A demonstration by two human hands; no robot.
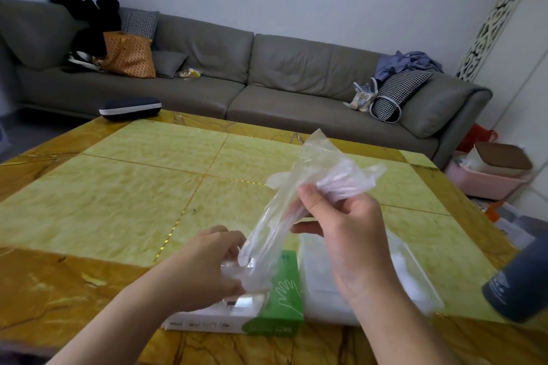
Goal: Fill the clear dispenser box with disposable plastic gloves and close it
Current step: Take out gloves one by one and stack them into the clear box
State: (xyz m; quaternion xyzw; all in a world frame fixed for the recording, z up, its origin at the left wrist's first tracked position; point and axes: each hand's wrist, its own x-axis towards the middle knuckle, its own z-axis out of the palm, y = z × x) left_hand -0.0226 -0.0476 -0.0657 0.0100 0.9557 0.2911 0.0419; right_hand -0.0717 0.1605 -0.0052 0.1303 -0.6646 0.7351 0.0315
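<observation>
A green and white cardboard glove pack (267, 317) lies at the table's near edge. Right beside it sits the clear dispenser box (415, 272), open at the top, with crumpled gloves inside. My right hand (347, 228) grips a bunch of clear plastic gloves (320, 169), lifted above the two boxes. The bunch trails down to the pack's opening. There my left hand (207, 261) pinches the lower end of the gloves on top of the pack. No lid of the dispenser box can be made out.
A dark grey cylindrical bottle (519, 284) stands at the table's right edge, close to the dispenser box. A dark case (130, 108) lies on the far left corner of the yellow marble table (133, 187). Behind it runs a grey sofa (296, 83).
</observation>
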